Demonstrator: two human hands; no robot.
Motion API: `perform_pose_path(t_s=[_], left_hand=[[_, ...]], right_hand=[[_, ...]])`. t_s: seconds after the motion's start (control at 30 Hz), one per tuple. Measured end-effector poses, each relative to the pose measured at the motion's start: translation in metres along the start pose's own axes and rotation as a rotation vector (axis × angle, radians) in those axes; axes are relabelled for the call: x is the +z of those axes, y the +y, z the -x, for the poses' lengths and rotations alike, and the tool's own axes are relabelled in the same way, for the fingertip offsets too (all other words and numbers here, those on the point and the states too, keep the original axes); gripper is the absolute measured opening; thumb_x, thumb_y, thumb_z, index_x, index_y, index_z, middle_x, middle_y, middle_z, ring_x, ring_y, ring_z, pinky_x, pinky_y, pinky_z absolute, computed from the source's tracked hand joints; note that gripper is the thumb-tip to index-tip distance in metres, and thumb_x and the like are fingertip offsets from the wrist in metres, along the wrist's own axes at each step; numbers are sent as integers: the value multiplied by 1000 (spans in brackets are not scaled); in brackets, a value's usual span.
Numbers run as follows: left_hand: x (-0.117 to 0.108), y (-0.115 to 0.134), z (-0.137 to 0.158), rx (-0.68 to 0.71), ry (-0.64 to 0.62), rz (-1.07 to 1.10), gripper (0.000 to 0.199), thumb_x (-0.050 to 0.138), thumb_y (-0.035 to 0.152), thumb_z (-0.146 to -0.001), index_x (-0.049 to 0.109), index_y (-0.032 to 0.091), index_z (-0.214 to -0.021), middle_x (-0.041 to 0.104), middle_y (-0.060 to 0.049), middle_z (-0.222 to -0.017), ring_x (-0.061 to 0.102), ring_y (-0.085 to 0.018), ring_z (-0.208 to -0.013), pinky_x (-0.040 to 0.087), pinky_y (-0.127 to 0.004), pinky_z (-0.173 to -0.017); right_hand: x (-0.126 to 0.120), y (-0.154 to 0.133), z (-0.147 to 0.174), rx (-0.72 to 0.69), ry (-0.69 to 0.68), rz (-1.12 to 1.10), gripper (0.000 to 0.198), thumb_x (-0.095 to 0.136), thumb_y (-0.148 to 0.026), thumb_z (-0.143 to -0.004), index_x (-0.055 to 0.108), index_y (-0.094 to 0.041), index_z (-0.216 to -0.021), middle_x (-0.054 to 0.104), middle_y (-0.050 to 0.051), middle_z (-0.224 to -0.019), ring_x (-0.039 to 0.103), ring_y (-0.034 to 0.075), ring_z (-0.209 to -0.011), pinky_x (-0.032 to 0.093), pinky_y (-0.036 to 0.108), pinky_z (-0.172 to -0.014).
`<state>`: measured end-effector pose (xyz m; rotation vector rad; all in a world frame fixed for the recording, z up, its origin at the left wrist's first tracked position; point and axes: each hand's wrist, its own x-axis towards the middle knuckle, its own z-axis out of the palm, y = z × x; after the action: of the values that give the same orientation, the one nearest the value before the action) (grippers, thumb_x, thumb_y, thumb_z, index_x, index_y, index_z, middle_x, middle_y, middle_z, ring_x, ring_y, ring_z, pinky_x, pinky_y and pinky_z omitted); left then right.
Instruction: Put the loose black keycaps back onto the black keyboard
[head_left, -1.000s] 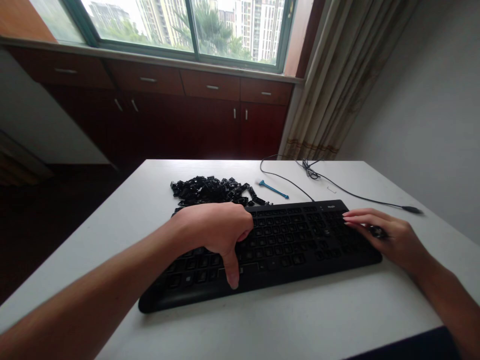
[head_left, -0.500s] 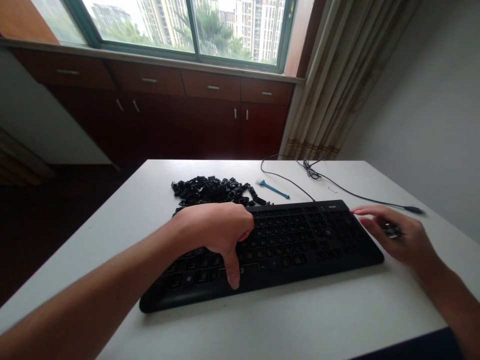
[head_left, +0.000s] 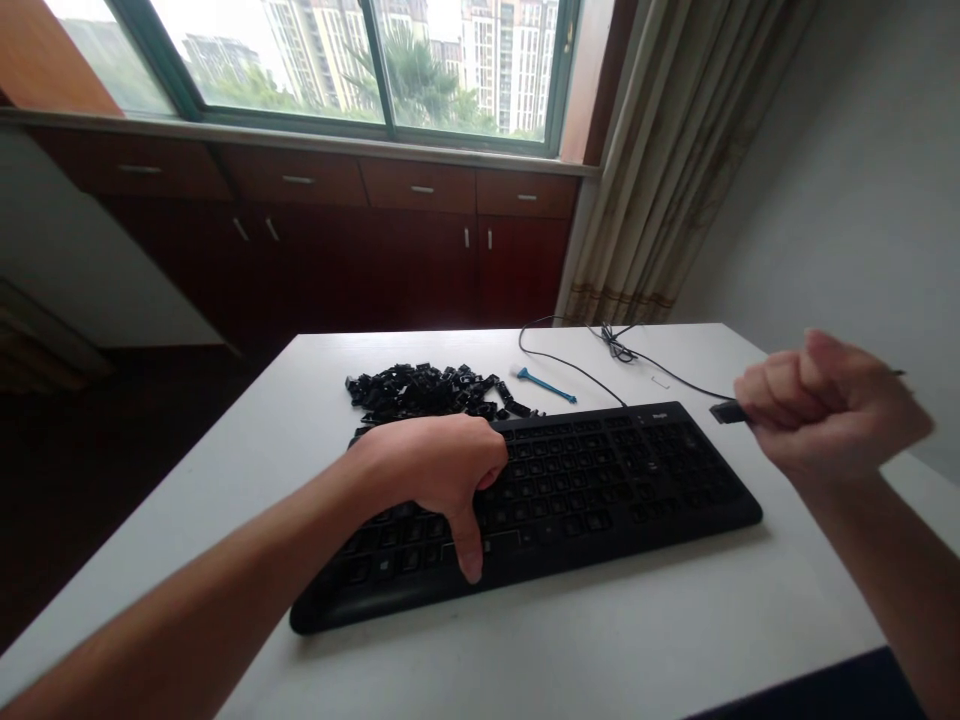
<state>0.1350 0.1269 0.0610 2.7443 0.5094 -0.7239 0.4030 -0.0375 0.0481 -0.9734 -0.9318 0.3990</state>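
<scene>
A black keyboard [head_left: 637, 520] with its keycaps off lies at a slant on the white table. Across its left half rests my left hand [head_left: 442, 465], fingers curled and thumb pointing down to the front edge, holding it. My right hand [head_left: 825, 410] is closed in a fist, raised beyond the keyboard's right end and apart from it. From the fist's left side sticks out a dark, rectangular end [head_left: 726, 411] of a slim tool; the fingers hide the rest. Behind the keyboard lies a heap of loose black keycaps [head_left: 420, 390].
A blue-handled brush [head_left: 547, 384] with a pale head lies behind the keyboard. The keyboard's black cable [head_left: 616, 345] is bunched at the table's back and runs right, behind my right hand. A small bent wire [head_left: 660, 382] lies near it. A dark blue edge [head_left: 810, 690] shows bottom right.
My right hand has lifted off the keyboard's right edge and turned over into a fist, the dark tool end now showing. My left hand stays on the keyboard. The view has shifted slightly.
</scene>
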Motion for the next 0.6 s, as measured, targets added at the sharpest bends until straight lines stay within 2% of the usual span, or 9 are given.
perform_pose_path(t_s=[0.1, 0.17, 0.27, 0.4, 0.5, 0.6], left_hand=[[0, 0, 0, 10, -2, -1, 67, 85, 69, -35, 65, 20, -76, 65, -3, -81, 54, -19, -64, 33, -26, -48], [-1, 0, 0, 22, 2, -4, 66, 85, 69, -36, 65, 20, -76, 66, -3, -80, 54, -19, -65, 34, -26, -48], [0, 1, 0, 29, 6, -20, 66, 85, 68, -37, 67, 20, -77, 66, -3, -80, 53, -18, -63, 34, -26, -50], [-1, 2, 0, 27, -4, -11, 65, 85, 68, -38, 67, 19, -76, 67, -4, -80, 52, -18, -62, 33, -25, -50], [-6, -3, 9, 53, -27, 27, 61, 83, 69, -43, 65, 20, -75, 66, -2, -76, 52, -16, -60, 32, -25, -49], [-17, -16, 24, 51, 9, 94, 57, 76, 72, -56, 64, 21, -76, 65, 1, -71, 51, -13, -57, 30, -25, -49]], right_hand=[[-2, 13, 0, 148, -10, 67, 51, 65, -28, -84, 37, -24, -43, 22, -7, -38, 21, 7, -33, 8, 33, -38], [-5, 15, -3, 180, -14, 80, 50, 65, -27, -84, 37, -23, -43, 23, -6, -38, 23, 8, -33, 9, 34, -38], [-8, 2, -9, 130, 14, 48, 53, 62, -28, -87, 31, -23, -44, 18, -7, -38, 18, 7, -33, 9, 34, -38], [-4, -7, -18, 133, -9, 110, 53, 62, -31, -88, 31, -23, -45, 19, -6, -40, 20, 8, -35, 11, 35, -39], [7, 2, -27, 155, -67, 256, 52, 66, -36, -86, 35, -24, -46, 25, -5, -41, 25, 9, -36, 14, 34, -38], [21, 13, -34, 75, -108, 516, 50, 66, -44, -85, 40, -23, -48, 35, -4, -44, 33, 10, -40, 23, 32, -40]])
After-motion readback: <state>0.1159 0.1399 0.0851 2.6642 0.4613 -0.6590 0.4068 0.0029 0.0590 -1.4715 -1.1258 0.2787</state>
